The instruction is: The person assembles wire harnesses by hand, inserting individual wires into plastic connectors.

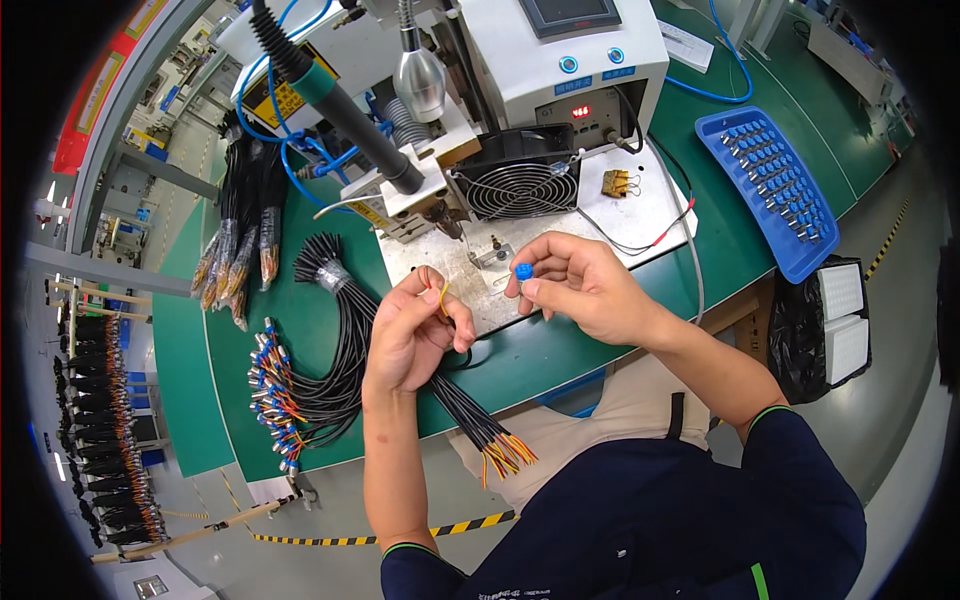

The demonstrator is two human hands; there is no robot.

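My left hand (pixel 412 328) is closed in a pinch on a thin yellow wire (pixel 444 297); a black cable shows beside the same palm. Between thumb and fingertips, my right hand (pixel 590 285) grips a small round blue connector (pixel 524 271). The hands are a short way apart, over the front of the white base plate (pixel 655 222). Just beyond them stands a small metal fixture (pixel 493 254) under the soldering machine's head (pixel 430 205). Black cables with bare red and yellow wire ends (pixel 508 452) hang over the table edge beside my left forearm.
Left on the green table (pixel 230 355) lies a black cable bundle (pixel 345 320) with blue-and-metal connectors (pixel 275 395). Wrapped cable bundles (pixel 240 215) lie farther back. A fan (pixel 525 188) and control box (pixel 590 80) stand behind. The blue tray (pixel 797 268) at right holds several connectors.
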